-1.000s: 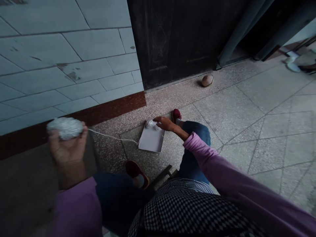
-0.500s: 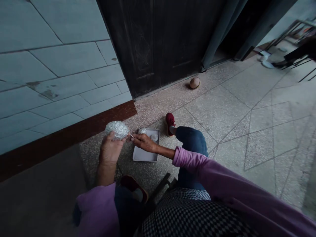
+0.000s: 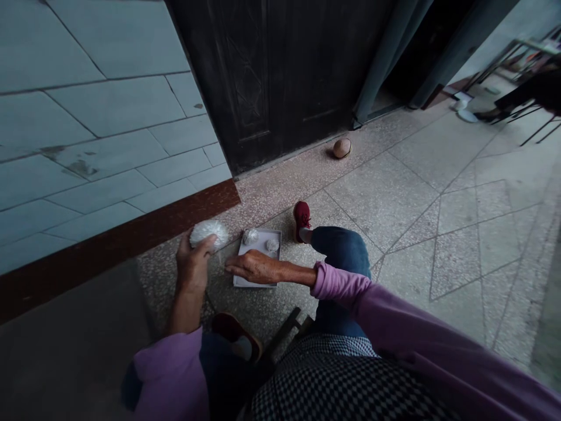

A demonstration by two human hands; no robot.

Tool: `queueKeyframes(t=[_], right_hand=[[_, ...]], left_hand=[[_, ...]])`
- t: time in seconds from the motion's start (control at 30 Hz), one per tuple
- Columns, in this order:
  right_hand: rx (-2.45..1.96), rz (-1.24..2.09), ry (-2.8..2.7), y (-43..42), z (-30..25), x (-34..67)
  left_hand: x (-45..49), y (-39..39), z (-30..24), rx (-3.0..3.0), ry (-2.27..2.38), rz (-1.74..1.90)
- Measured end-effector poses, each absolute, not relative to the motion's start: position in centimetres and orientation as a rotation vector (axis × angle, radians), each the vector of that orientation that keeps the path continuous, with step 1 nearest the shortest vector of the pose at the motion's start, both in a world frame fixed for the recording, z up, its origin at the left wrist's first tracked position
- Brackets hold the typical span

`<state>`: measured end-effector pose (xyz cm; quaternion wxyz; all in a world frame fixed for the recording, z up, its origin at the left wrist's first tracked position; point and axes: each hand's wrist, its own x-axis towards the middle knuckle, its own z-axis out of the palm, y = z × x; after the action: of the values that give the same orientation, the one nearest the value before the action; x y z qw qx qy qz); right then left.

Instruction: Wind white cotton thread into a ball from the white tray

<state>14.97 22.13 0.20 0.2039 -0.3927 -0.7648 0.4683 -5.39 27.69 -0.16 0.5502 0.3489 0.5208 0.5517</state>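
My left hand [image 3: 191, 264] grips a ball of white, glossy yarn [image 3: 209, 234] from below, with the thumb across its side. Just to the right, my right hand [image 3: 256, 267] stretches flat and low across the near part of a shallow white tray [image 3: 262, 241] on the floor. Its fingers hold nothing that I can see. Two small white tufts lie in the tray, one [image 3: 250, 237] near the far left corner and one [image 3: 272, 245] near the far right. No thread shows between the ball and the tray.
A tiled wall with a dark red skirting [image 3: 175, 213] runs along the left, meeting a dark door [image 3: 280, 76]. A tan round object [image 3: 342, 148] lies by the door. My red shoes [image 3: 301, 221] and checked lap [image 3: 333, 380] are close below. Someone's feet and chair legs [image 3: 495, 111] show far right.
My left hand and the yarn ball have come from far left to near the tray. My right hand has dropped from the tray's middle to its near edge, and both tufts now show.
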Motion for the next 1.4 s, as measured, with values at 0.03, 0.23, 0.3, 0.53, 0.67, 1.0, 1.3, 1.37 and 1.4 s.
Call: queueKeyframes(t=[0.03, 0.23, 0.3, 0.53, 0.67, 1.0, 1.3, 1.37, 1.4], right_hand=[[-1.091, 1.301, -2.158, 21.7, 0.2, 14.6], [-1.122, 1.175, -2.261, 22.7, 2.2, 16.2], [-1.193, 1.068, -2.236, 24.4, 3.2, 18.2], [-1.363, 0.981, -2.077, 26.8, 3.0, 22.1], [-1.294, 1.101, -1.934, 26.6, 1.7, 21.8], [-1.297, 1.316, -1.81, 26.8, -0.6, 20.4], [-1.302, 1.402, -1.938, 25.2, -1.6, 17.2], [-1.272, 1.405, -1.955, 24.9, -1.5, 17.0], [-1.261, 1.405, -1.96, 24.8, -1.5, 16.9]], left_hand=[[-5.5, 27.7, -0.1, 0.764, 1.248, 1.33], [-5.3, 27.1, -0.1, 0.951, 1.458, 1.301], [-5.0, 26.7, -0.2, 1.003, 1.424, 1.183], [-3.4, 25.2, -0.5, 0.834, 1.085, 0.908], [-3.2, 25.2, -0.1, 0.788, 1.009, 0.878], [-2.1, 25.7, 0.9, 0.662, 0.989, 1.024], [-4.0, 26.3, -0.6, 0.617, 1.045, 1.188], [-4.2, 26.5, -0.9, 0.648, 1.078, 1.21], [-4.3, 26.6, -1.0, 0.67, 1.101, 1.227]])
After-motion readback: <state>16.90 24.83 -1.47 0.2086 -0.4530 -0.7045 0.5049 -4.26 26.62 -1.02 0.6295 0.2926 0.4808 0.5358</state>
